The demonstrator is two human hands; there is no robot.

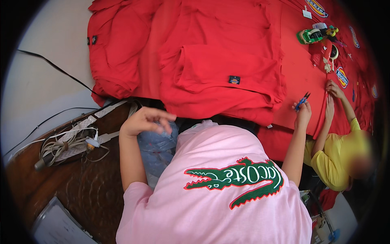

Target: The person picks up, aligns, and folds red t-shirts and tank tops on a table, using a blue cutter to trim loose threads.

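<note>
"What does the left hand (152,120) have?"

"Nothing that I can see. It's at 9 o'clock, half open, fingers loosely bent and a little blurred. They overlap the lower edge of the red garment (211,95), so I can't tell whether they touch it."

"And the right hand (302,114)?"

"At 3 o'clock, grasping the blue-handled snips (301,102). The dark tips point toward 1 o'clock; the fingers cover part of the handle. It's by the near edge of the bench (296,81), but contact there is unclear."

"Where's the garment?"

"Laid out at 12 o'clock on the bench, a dark label (234,79) showing. Another red bundle (118,44) lies between 10 and 11."

"What's hard to make out?"

"The small items around the green tape dispenser (310,36) at 2 o'clock crowd together. The pink shirt (219,150) blocks much of what's under the bench, and a bluish plastic bag (156,144) at 8 o'clock is partly hidden. Between 3 and 4, a co-worker (333,152) in yellow has a blurred head; their hands (334,88) are on red cloth."
</note>
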